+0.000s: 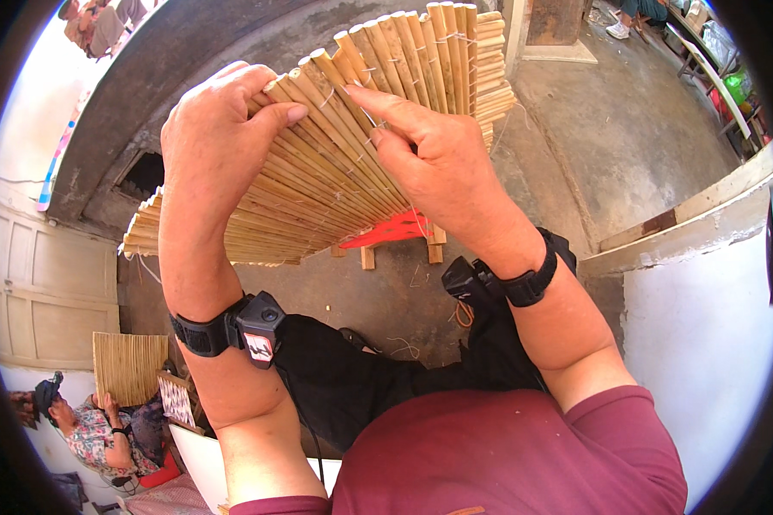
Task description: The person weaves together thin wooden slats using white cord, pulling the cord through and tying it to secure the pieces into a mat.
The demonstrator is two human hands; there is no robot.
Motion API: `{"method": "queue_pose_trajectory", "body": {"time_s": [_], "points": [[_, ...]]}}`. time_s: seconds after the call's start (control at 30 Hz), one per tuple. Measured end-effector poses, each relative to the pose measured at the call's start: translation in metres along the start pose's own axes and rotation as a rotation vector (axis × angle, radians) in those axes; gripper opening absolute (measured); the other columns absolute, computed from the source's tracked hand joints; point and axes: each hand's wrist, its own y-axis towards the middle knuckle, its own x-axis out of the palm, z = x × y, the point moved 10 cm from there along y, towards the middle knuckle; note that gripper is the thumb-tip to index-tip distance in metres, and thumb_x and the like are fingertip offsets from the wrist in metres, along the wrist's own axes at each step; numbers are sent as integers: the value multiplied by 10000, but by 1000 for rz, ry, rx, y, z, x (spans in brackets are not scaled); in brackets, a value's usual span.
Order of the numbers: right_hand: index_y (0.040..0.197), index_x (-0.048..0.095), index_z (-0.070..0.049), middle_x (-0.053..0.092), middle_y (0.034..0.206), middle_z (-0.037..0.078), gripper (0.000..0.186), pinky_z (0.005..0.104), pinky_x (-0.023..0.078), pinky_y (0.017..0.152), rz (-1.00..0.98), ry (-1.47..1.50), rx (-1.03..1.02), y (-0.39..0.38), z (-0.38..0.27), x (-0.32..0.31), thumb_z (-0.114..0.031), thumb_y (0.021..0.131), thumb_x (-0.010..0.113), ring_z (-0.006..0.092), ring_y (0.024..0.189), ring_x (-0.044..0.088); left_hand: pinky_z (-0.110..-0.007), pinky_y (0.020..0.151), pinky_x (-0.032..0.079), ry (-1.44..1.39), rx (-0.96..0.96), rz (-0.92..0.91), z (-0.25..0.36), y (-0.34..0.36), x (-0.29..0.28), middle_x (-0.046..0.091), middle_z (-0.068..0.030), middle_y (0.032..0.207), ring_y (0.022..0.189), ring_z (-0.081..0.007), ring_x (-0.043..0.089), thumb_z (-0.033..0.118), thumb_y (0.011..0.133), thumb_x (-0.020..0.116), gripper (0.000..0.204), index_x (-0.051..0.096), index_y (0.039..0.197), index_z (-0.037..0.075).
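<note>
A mat of pale round sticks (318,159), tied together with rows of thin string, spreads in front of me like a fan. My left hand (210,137) grips its upper edge, the thumb pressed on the stick ends and the fingers behind. On the mat's face, my right hand (434,146) has its index finger stretched along a stick and its thumb just below. A thin white string (373,118) shows between that finger and thumb; the other fingers curl into the palm. Another length of string (418,221) hangs below this hand.
Under the mat are a red cloth (386,230) and wooden blocks (368,257). At lower left a seated person (103,438) holds a smaller stick mat (130,369). A white wall (704,343) stands at right. String scraps (404,348) lie on the floor by my legs.
</note>
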Motion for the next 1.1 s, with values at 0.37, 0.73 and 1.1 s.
{"method": "queue_pose_trajectory", "body": {"time_s": [0.37, 0.73, 1.1], "points": [[1165, 604, 17, 512, 625, -44, 328, 201, 367, 515, -166, 161, 401, -28, -23, -7, -27, 845, 546, 13, 561, 401, -364, 623, 463, 68, 17, 43, 35, -38, -16, 583, -51, 763, 759, -268, 597, 244, 722, 701, 215, 615, 796, 61], [1080, 651, -6, 550, 591, -24, 220, 168, 363, 445, -203, 669, 819, -161, -3, -22, -76, 888, 569, 19, 486, 457, -350, 643, 469, 48, 34, 126, 117, -146, -23, 571, -64, 813, 759, -253, 563, 86, 697, 714, 195, 626, 865, 40], [1030, 604, 16, 442, 535, -4, 161, 222, 285, 425, -81, 1296, 1076, -268, 5, -3, -94, 933, 537, 74, 438, 359, -355, 701, 438, 96, 29, 12, 139, -196, 12, 585, -21, 906, 847, -216, 545, 152, 673, 716, 316, 659, 980, 104]]}}
